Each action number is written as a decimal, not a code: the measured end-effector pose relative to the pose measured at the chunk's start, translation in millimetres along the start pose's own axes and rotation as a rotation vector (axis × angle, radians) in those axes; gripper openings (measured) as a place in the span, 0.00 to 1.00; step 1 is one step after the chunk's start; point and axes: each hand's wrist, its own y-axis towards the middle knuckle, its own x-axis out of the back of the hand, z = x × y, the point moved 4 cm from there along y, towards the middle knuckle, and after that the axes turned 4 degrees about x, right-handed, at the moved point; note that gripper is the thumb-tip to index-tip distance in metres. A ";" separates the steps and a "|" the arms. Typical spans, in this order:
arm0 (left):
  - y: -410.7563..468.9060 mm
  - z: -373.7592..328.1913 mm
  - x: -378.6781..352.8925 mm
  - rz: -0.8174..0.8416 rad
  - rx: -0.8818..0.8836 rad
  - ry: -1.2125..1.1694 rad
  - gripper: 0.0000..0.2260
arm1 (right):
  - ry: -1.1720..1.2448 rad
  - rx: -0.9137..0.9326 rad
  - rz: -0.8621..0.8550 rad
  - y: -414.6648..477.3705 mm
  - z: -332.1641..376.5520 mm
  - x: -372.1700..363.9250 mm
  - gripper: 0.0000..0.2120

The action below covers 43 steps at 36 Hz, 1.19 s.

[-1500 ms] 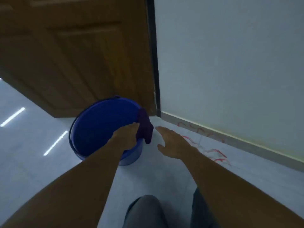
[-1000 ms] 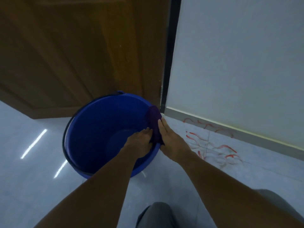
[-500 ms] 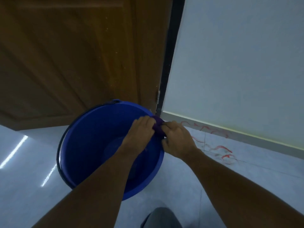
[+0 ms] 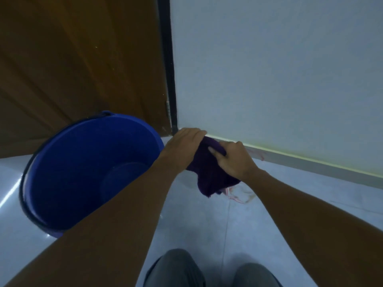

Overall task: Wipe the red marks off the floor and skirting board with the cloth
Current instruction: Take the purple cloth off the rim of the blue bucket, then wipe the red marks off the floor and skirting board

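Left hand [image 4: 184, 146] & right hand [image 4: 234, 160] both closed on a purple cloth [image 4: 211, 175], held above red marks [image 4: 238, 194] on floor [image 4: 207, 224], beside blue bucket [image 4: 83, 162].

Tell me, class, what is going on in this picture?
A person crouches on the floor by a blue bucket. Both hands hold a dark purple cloth: the left hand grips its top, the right hand its side. The cloth hangs above red marks on the tiles, and a faint red mark shows on the skirting board. Wiping has not yet begun.
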 end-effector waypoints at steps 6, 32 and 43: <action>-20.2 -1.3 -75.5 0.147 0.271 0.117 0.27 | 0.245 -0.294 -0.049 -33.2 -70.6 -17.9 0.13; -66.7 68.7 -314.5 0.167 0.636 -0.046 0.28 | -0.006 -0.474 -0.250 -24.0 -190.3 -153.4 0.29; -75.1 78.2 -349.8 0.016 0.644 0.040 0.27 | 0.089 -0.803 -0.314 16.7 -193.5 -219.2 0.37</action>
